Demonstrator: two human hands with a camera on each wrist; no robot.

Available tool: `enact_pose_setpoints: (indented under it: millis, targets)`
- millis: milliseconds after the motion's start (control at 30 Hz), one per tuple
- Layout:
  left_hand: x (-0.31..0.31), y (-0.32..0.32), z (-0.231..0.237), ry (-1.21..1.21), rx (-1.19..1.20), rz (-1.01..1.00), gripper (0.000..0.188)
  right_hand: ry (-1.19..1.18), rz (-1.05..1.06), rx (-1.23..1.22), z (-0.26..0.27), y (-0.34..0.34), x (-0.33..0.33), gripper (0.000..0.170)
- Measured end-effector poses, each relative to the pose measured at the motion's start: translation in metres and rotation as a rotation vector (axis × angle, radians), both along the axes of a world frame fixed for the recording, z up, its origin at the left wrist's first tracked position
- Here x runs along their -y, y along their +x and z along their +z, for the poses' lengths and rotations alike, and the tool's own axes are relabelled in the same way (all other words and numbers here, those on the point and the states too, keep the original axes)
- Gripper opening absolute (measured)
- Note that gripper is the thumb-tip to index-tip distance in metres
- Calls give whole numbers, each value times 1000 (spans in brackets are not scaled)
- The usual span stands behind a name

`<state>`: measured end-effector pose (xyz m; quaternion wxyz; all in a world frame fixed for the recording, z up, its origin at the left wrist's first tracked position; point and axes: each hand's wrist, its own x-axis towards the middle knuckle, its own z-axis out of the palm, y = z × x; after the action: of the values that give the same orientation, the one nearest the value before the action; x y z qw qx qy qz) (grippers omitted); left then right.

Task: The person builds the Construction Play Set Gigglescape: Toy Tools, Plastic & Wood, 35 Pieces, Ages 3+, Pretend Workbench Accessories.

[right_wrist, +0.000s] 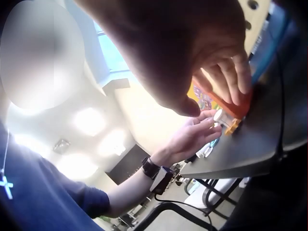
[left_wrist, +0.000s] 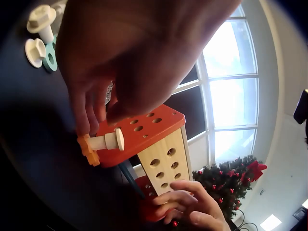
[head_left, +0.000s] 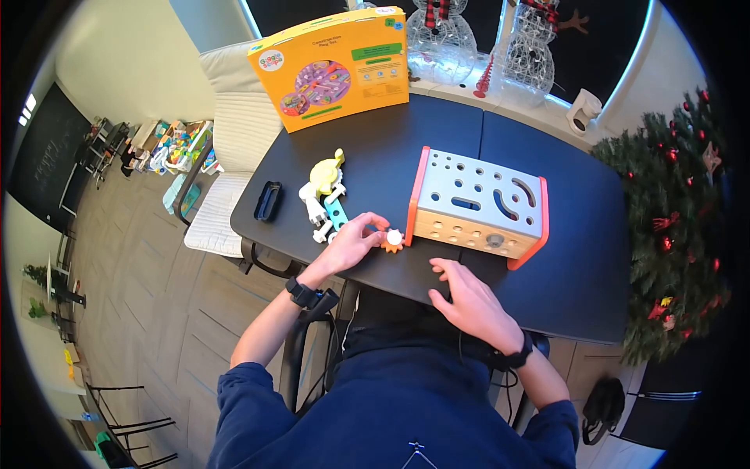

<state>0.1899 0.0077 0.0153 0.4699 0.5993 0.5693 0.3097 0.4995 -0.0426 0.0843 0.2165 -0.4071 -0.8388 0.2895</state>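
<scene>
An orange gear (head_left: 392, 245) with a white bolt (left_wrist: 113, 140) through it is at the red end of the wood-sided box (head_left: 461, 230). My left hand (head_left: 355, 244) is bent over the gear, its fingertips touching the gear's edge in the left wrist view; the thumb stands apart from them. Relaxed and empty, my right hand (head_left: 475, 305) hovers by the table's front edge, in front of the box. Left of the gear lie a yellow piece (head_left: 326, 173), a teal strip (head_left: 335, 212) and several white bolts (head_left: 322, 232).
A black tray (head_left: 268, 201) sits near the table's left edge. The yellow carton (head_left: 336, 70) stands at the back left. Beyond the table are a cream chair (head_left: 223, 180) on the left, wire snowmen (head_left: 441, 47) behind and a decorated tree (head_left: 672, 211) on the right.
</scene>
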Motion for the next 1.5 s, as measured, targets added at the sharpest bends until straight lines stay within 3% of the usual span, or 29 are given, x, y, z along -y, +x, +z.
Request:
enact_pose_setpoints:
  millis: [33, 133, 167, 267, 300, 500, 700, 833, 900, 1133, 1400, 1500]
  targets:
    - [1, 3, 1, 22, -54, -8, 32, -121, 0, -8, -8, -7, -4, 44]
    - [4, 8, 1, 19, -140, -15, 41, -147, 22, 119, -27, -21, -20, 51]
    - [6, 9, 1, 3, -156, -15, 46, -159, 39, 56, -32, -27, -20, 55]
    - [11, 9, -5, 108, -332, -110, 60, -67, 51, 45, -38, -44, -17, 59]
    - [11, 9, -7, 87, -363, -139, 69, 63, 49, 103, -45, -48, -17, 60]
    - [10, 19, -5, 147, -516, -175, 64, 260, 64, 237, -80, -62, -27, 43]
    - [21, 23, 11, 205, -561, -174, 55, 44, 91, 148, -69, -53, -33, 34]
    - [30, 31, 28, 432, -609, -180, 53, -334, 114, 1, -43, -41, -36, 32]
    - [35, 36, 38, 470, -598, -191, 53, -488, 101, -82, -33, -34, -33, 33]
    - [52, 50, 68, 502, -427, -224, 52, -565, 147, -225, -18, -11, -29, 30]
    - [47, 68, 76, 509, -233, -262, 51, -428, 115, -266, -14, 6, -21, 28]
    - [44, 82, 76, 516, -212, -268, 52, -245, -29, -198, -10, 2, -13, 30]
